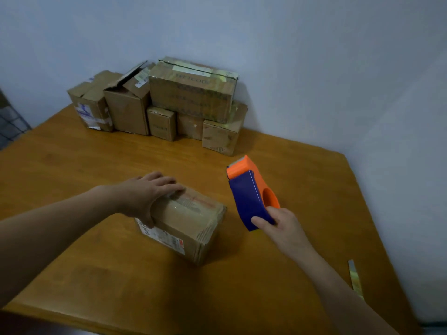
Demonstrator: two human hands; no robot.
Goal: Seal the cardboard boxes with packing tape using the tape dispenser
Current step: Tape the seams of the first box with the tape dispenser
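A small cardboard box (191,223) with glossy clear tape across its top lies in the middle of the wooden table (96,274). My left hand (147,192) rests on the box's far left top corner, fingers spread over the top and thumb down the near side. My right hand (280,226) grips the near end of an orange and blue tape dispenser (251,194), held just right of the box and above the table, its orange head pointing away from me.
Several cardboard boxes (193,93) are stacked at the far edge against the wall, one of them (128,102) with open flaps. A strip of tape (354,278) lies by the table's right edge. Walls close off the back and right sides.
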